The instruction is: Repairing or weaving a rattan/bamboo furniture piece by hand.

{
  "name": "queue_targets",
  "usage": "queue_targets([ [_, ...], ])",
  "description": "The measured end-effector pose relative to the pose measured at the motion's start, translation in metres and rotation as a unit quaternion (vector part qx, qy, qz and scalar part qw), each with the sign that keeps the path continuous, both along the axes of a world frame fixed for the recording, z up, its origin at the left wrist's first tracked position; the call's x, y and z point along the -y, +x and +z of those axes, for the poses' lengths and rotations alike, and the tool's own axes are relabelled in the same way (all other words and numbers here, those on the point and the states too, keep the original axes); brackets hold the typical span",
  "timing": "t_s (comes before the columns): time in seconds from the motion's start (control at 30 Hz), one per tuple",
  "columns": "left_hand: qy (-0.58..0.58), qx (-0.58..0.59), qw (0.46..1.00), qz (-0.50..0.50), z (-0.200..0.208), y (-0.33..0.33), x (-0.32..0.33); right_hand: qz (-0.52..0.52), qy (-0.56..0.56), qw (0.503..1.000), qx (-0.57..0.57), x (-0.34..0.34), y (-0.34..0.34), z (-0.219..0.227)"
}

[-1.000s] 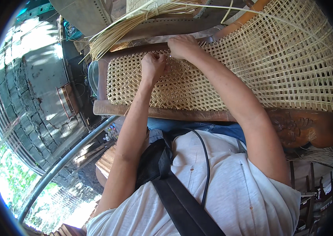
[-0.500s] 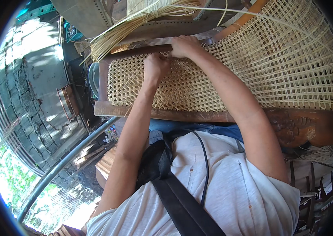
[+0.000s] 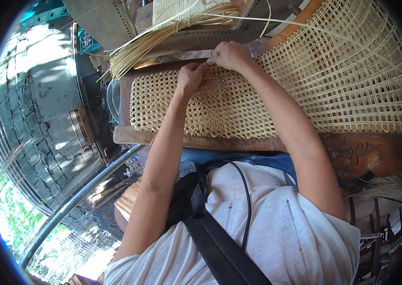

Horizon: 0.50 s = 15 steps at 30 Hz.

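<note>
A woven cane panel (image 3: 239, 107) stretches across a dark wooden chair frame (image 3: 220, 143) in front of me. My left hand (image 3: 192, 78) is at the far edge of the weave, fingers closed in a pinch. Just to its right, my right hand (image 3: 231, 55) bends over the far rail, its thumb and fingertips pinched together close to the left fingertips. Whatever lies between the fingers is too small or hidden to make out. Beyond the rail, a bundle of loose cane strands (image 3: 146, 47) lies to the left of both hands.
A long pale strand (image 3: 300, 23) runs across the weave at the upper right. Behind the rail stands another wooden frame with drilled holes (image 3: 201, 38). A metal pipe (image 3: 80, 197) slants along the left, and a carved rail end (image 3: 372, 154) sits at the right.
My right hand has shifted slightly right, its fingers now more raised over the rail. The left hand has moved a little right with its fingers still pinched.
</note>
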<state>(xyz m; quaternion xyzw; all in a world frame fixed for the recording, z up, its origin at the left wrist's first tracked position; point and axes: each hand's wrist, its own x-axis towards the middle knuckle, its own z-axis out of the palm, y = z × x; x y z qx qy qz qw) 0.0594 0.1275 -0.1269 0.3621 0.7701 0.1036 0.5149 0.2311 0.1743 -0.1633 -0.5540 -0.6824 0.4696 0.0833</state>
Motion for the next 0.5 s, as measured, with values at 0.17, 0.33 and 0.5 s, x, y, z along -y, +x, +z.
queue_targets([
  [0.17,0.052,0.017,0.995,0.079,-0.003,-0.003,0.004,0.116,0.108,0.984,0.077,0.003,-0.013,-0.003],
  [0.33,0.082,0.003,0.993,0.083,-0.014,-0.012,0.008,0.203,0.207,0.953,0.088,-0.007,-0.027,0.0],
  [0.5,0.101,-0.045,0.994,0.018,-0.021,-0.017,0.008,0.239,0.107,0.964,0.053,-0.028,-0.024,-0.003],
])
